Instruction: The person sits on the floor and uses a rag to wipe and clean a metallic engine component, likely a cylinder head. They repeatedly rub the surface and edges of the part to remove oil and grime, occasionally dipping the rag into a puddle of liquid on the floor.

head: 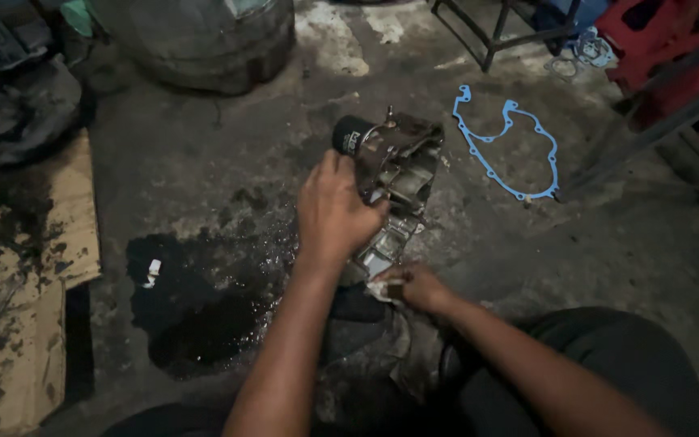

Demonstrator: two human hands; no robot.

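The left hand grips the grey metal engine casing on the oily concrete floor; the right hand pinches a small pale rag against its lower edge.

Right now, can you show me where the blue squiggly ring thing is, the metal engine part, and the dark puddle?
blue gasket (545,154), head view, on its right-hand strip.
metal engine part (408,158), head view, on its upper casing.
dark puddle (196,311), head view, near the middle of the wet patch.
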